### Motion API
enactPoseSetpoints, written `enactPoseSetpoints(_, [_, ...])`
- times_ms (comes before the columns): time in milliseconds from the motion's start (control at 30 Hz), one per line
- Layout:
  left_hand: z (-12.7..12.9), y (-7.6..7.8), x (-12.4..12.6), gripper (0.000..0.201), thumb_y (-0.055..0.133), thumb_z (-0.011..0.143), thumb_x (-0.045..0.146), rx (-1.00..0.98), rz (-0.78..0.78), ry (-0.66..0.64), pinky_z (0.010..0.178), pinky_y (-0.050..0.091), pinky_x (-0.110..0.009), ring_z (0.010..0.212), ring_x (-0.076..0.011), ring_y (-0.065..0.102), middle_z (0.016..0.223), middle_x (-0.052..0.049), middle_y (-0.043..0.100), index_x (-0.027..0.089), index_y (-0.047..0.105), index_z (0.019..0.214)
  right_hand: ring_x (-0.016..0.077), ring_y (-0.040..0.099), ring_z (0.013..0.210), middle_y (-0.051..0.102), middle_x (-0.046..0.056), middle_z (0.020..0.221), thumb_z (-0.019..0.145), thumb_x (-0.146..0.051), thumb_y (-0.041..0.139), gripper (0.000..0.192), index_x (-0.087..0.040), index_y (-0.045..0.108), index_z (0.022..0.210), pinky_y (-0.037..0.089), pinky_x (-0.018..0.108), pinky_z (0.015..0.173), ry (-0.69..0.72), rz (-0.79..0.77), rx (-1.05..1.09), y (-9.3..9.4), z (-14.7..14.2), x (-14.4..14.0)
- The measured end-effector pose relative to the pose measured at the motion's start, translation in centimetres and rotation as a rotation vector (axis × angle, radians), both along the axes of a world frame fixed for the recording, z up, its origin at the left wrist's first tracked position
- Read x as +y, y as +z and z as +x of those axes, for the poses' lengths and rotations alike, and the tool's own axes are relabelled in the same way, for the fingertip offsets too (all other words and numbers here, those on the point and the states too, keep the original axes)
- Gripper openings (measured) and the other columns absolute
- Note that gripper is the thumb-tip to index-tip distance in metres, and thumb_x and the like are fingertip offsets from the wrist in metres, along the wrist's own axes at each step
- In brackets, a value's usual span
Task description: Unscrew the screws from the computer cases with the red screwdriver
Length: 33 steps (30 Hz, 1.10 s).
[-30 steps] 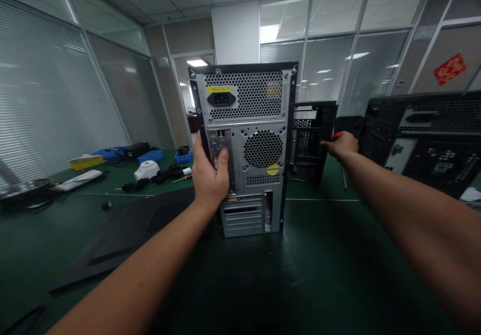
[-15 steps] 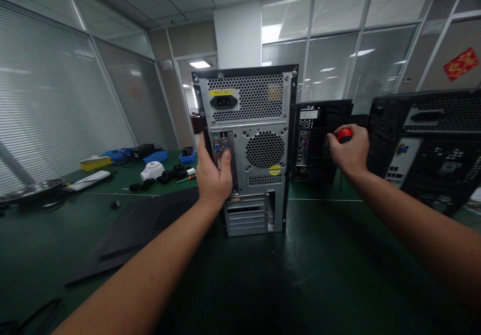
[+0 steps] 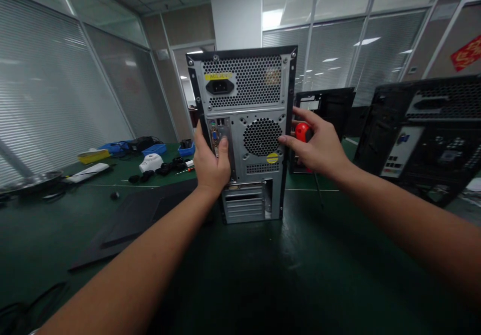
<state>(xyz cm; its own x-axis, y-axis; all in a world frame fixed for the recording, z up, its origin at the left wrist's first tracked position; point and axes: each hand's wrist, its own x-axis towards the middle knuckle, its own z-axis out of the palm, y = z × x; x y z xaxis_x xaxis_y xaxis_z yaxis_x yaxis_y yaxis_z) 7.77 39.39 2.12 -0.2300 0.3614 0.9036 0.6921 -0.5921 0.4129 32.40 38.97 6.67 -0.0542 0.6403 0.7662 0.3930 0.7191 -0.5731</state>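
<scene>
PC case on tbl, panel to L

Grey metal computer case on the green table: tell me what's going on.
A person's left hand grips the left side of the upright grey metal computer case, its back facing the camera. The right hand, holding a red-handled screwdriver pointing down, is at the opposite edge. A flat black panel lies to the left; a black computer case stands to the right.
</scene>
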Motion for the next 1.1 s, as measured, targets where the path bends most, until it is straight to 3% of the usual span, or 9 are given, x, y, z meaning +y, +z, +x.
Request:
enactPoseSetpoints(233, [-0.7,-0.3,2.8,0.072,0.04,0.097,0.057,0.011,-0.007,0.064,0.118,0.045,-0.045,0.139,-0.0299,0.053,0.148,-0.018,0.053,0.014,0.031,0.153,0.025,0.075,0.095,0.074,0.005,0.117,0.07,-0.012,0.084,0.075,-0.022,0.056,0.139,0.066,0.048,0.089,0.069,-0.152,0.056,1.1,-0.9,1.9])
enactPoseSetpoints(333, [-1.0,-0.4,4.7,0.072,0.039,0.097,0.056,0.012,-0.022,0.1,0.117,0.046,-0.047,0.138,-0.0313,0.054,0.149,-0.019,0.053,0.014,0.029,0.155,0.0233,0.075,0.084,0.074,0.004,0.115,0.071,-0.016,0.085,0.079,-0.024,0.053,0.143,0.068,0.05,0.082,-0.023,-0.179,-0.027,1.6,-1.2,3.3])
enactPoseSetpoints(500, [-1.3,-0.3,7.5,0.072,0.033,0.098,0.059,-0.003,-0.101,0.127,0.114,0.048,-0.052,0.133,-0.0336,0.058,0.154,-0.018,0.049,0.018,0.024,0.157,0.0238,0.073,0.083,0.073,0.005,0.105,0.072,-0.025,0.086,0.071,-0.023,0.059,0.138,0.069,0.049,0.082,-0.109,-0.183,-0.084,1.6,-1.7,5.7])
enactPoseSetpoints(700, [-2.2,-0.1,10.0,0.08,0.037,0.096,0.066,0.021,-0.177,0.105,0.113,0.048,-0.056,0.135,-0.036,0.057,0.156,-0.02,0.045,0.02,0.017,0.159,0.0178,0.067,0.059,0.073,0.008,0.11,0.071,-0.032,0.087,0.074,-0.025,0.059,0.139,0.067,0.047,0.058,-0.162,-0.255,-0.14,1.9,-2.3,8.7])
enactPoseSetpoints(767, [-2.3,0.0,10.5,0.082,0.039,0.096,0.065,0.035,-0.209,0.1,0.114,0.047,-0.057,0.136,-0.0363,0.056,0.157,-0.021,0.043,0.02,0.014,0.16,0.022,0.071,0.069,0.072,0.009,0.115,0.072,-0.033,0.087,0.072,-0.025,0.06,0.138,0.068,0.05,0.066,-0.19,-0.257,-0.172,2.0,-2.5,9.5])
enactPoseSetpoints(833, [-2.4,0.3,11.0,0.082,0.039,0.096,0.064,0.052,-0.262,0.114,0.115,0.047,-0.056,0.136,-0.0358,0.056,0.158,-0.021,0.041,0.02,0.011,0.16,0.0289,0.073,0.094,0.071,0.01,0.12,0.074,-0.032,0.085,0.068,-0.024,0.061,0.137,0.065,0.054,0.088,-0.228,-0.231,-0.205,2.1,-2.8,10.3])
enactPoseSetpoints(933, [-2.6,0.8,11.8,0.079,0.033,0.098,0.063,0.08,-0.387,0.152,0.114,0.048,-0.054,0.136,-0.035,0.057,0.159,-0.019,0.041,0.024,0.006,0.161,0.0313,0.064,0.124,0.068,0.011,0.128,0.078,-0.031,0.083,0.066,-0.021,0.06,0.139,0.051,0.055,0.112,-0.28,-0.2,-0.247,2.0,-3.5,11.6])
enactPoseSetpoints(1100, [-3.3,2.2,13.9,0.082,0.033,0.097,0.064,0.086,-0.562,0.158,0.112,0.047,-0.051,0.128,-0.0344,0.063,0.147,-0.025,0.054,0.016,0.01,0.16,0.0262,0.06,0.126,0.061,0.011,0.136,0.092,-0.039,0.07,0.053,-0.019,0.055,0.139,0.051,0.054,0.11,-0.325,-0.245,-0.272,1.8,-4.6,14.5])
